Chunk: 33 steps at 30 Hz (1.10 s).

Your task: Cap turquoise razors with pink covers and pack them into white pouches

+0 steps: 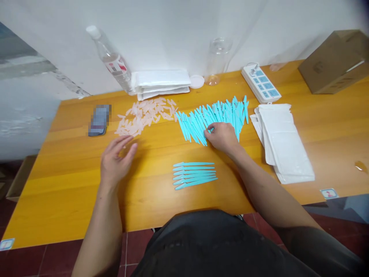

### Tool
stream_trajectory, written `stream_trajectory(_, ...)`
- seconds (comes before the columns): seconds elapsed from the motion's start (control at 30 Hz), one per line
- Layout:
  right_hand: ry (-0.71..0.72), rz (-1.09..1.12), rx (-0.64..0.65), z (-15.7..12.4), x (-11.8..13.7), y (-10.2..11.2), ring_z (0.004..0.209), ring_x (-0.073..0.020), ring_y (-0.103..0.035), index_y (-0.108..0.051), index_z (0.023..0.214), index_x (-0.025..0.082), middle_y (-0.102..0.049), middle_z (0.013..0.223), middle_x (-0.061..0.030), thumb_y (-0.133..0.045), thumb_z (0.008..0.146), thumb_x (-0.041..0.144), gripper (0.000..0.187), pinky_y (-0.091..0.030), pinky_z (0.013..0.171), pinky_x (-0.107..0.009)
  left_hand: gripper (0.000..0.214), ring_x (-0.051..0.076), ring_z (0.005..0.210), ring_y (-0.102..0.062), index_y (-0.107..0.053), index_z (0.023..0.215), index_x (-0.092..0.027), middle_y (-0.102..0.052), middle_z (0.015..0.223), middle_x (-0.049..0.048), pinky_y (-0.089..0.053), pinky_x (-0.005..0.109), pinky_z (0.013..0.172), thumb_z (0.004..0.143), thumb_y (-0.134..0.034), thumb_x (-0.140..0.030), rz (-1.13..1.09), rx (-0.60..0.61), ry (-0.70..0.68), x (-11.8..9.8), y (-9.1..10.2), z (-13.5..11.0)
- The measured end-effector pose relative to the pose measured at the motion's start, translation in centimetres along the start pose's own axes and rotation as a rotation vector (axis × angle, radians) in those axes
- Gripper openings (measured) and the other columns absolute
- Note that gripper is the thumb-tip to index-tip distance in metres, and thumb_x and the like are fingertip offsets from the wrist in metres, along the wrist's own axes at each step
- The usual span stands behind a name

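My right hand (221, 135) is at the front of a spread pile of turquoise eyebrow razors (194, 125), its thumb and fingers pinched on one of them; the fingertips partly cover it. Closer to me, several more turquoise eyebrow razors (196, 173) lie side by side in a neat row, all pointing the same way. My left hand (117, 159) hovers over the table with fingers apart and nothing in it. Just beyond its fingertips is a scattered heap of small translucent pinkish plastic caps (135, 125).
A phone (98, 121) lies at left. Along the wall are a bottle (115, 63), white packets (161, 79), a round lid (196, 81), a clear jar (217, 61), a power strip (261, 84) and a cardboard box (331, 63). White plastic bags (285, 142) lie right of my right forearm.
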State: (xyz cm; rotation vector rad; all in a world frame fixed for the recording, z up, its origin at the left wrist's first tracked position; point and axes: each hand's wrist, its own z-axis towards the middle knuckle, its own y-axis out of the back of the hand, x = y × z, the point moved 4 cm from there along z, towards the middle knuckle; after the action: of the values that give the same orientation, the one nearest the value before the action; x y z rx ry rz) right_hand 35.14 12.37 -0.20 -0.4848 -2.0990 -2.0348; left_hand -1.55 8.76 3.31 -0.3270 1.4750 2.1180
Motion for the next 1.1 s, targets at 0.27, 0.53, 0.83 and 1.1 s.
stream_trajectory(0.27, -0.018, 0.011, 0.004, 1.1, -0.1, -0.1, 0.094, -0.0324, -0.069, -0.075, 0.101, 0.015, -0.076, 0.092, -0.0154, -0.06, 0.085, 0.035, 0.03, -0.048, 0.083, -0.04, 0.032, 0.023, 0.098, -0.068, -0.075, 0.108, -0.022, -0.07, 0.11, 0.0068, -0.053, 0.037, 0.094, 0.09, -0.063, -0.045, 0.284, -0.054, 0.242, 6.3, 0.1, -1.5)
stream_trajectory(0.53, -0.075, 0.332, 0.009, 1.5, -0.9, 2.0, 0.067, -0.0215, -0.065, -0.071, 0.078, 0.018, -0.071, 0.071, -0.0071, -0.064, 0.075, 0.03, 0.015, -0.046, 0.061, -0.031, 0.031, 0.02, 0.085, -0.069, -0.074, 0.109, -0.025, -0.072, 0.107, 0.0048, -0.053, 0.033, 0.086, 0.09, -0.061, -0.045, 0.317, -0.015, 0.259, 6.5, -0.2, -1.2)
stream_trajectory(0.83, -0.007, 1.195, 0.526, -0.8, 0.4, 0.7, 0.064, -0.015, -0.069, -0.061, 0.091, 0.018, -0.075, 0.078, -0.0051, -0.077, 0.074, 0.034, 0.028, -0.055, 0.061, -0.027, 0.026, 0.022, 0.082, -0.069, -0.074, 0.096, -0.023, -0.073, 0.098, 0.0055, -0.052, 0.033, 0.077, 0.089, -0.06, -0.045, 0.362, 0.039, 0.296, 5.9, -0.2, -0.4)
stream_trajectory(1.1, 0.044, 1.173, 0.665, -1.5, 0.9, -0.6, 0.06, -0.0117, -0.065, -0.062, 0.092, 0.018, -0.072, 0.073, -0.0007, -0.077, 0.077, 0.041, 0.032, -0.053, 0.061, -0.026, 0.026, 0.022, 0.082, -0.069, -0.071, 0.098, -0.021, -0.074, 0.093, 0.0065, -0.053, 0.034, 0.08, 0.091, -0.059, -0.042, 0.235, 0.106, 0.298, 4.3, -0.7, -0.2)
